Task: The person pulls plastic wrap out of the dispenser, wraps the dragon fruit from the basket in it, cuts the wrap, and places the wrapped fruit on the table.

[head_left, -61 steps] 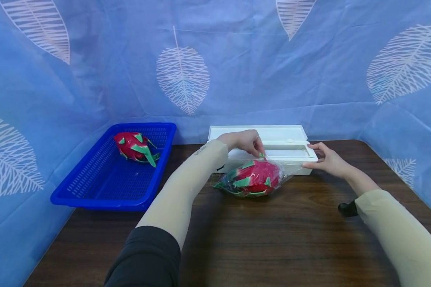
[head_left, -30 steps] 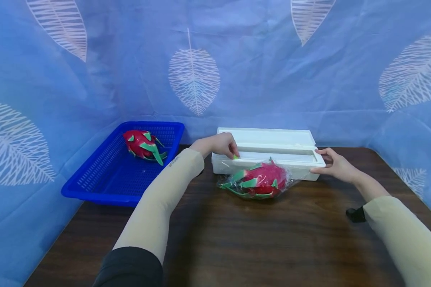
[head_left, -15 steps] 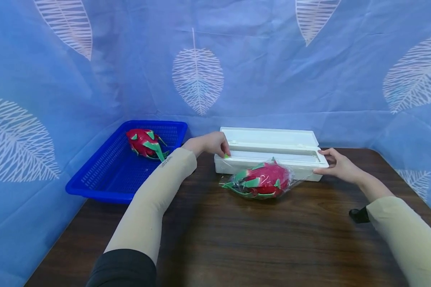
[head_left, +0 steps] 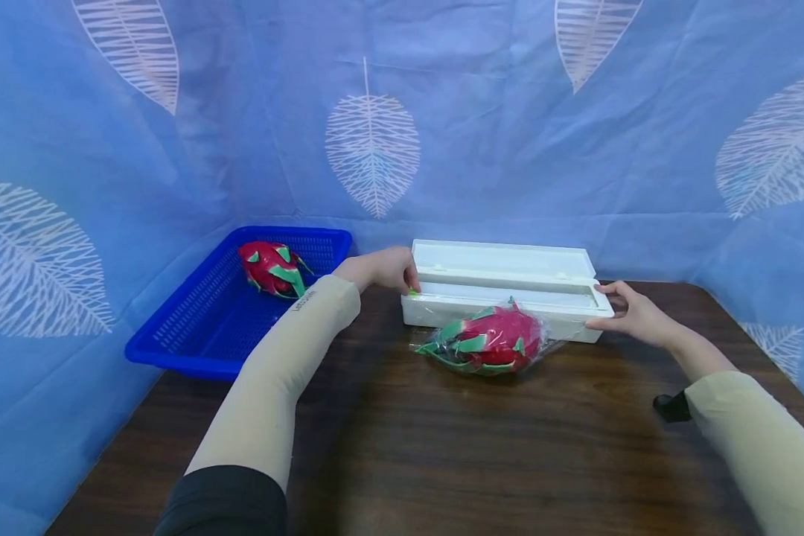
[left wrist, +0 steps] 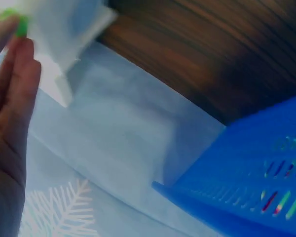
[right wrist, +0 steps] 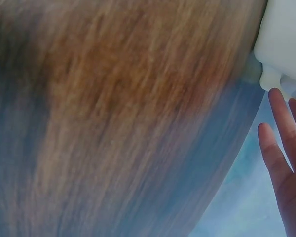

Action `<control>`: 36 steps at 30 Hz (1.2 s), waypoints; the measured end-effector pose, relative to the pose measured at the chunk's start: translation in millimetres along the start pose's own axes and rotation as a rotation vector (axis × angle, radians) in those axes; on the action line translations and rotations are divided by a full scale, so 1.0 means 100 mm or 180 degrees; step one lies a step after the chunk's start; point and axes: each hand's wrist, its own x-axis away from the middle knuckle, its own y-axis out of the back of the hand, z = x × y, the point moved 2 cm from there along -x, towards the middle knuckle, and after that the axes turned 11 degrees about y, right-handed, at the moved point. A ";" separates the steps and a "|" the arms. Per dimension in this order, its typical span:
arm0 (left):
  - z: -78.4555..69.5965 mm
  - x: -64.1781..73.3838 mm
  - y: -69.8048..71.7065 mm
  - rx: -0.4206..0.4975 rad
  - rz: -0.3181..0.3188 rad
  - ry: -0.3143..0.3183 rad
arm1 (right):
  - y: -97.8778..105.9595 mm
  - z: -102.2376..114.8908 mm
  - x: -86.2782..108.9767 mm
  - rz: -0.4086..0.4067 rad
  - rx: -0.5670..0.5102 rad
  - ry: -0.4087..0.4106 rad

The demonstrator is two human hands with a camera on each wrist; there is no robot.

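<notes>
A white cling film dispenser lies lengthwise at the back of the table, its lid raised. At its left end my left hand pinches a small green cutter slider between thumb and finger. My right hand grips the dispenser's right end, thumb in front and fingers behind; in the right wrist view some of its fingers show beside the white case. A red dragon fruit with green scales rests against the dispenser's front, covered in clear cling film that stretches toward the right end.
A blue plastic basket stands at the left of the dark wooden table, with an unwrapped dragon fruit inside. Behind the table hangs a blue cloth with white leaf prints.
My left hand has slid left along the dispenser's edge with the slider, from above the fruit to the left end. The right hand keeps its grip. The head view has shifted slightly.
</notes>
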 end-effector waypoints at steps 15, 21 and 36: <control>-0.06 0.08 -0.05 -0.0080 -0.0212 0.0188 | 0.09 0.19 -0.05 0.0065 0.0397 0.0101; -0.11 0.06 -0.15 -0.0206 -0.0335 0.0051 | 0.02 0.25 -0.03 -0.0003 0.0728 0.0064; -0.15 0.11 -0.26 -0.0383 -0.0684 -0.0051 | -0.03 0.47 0.11 -0.0537 0.0756 0.0558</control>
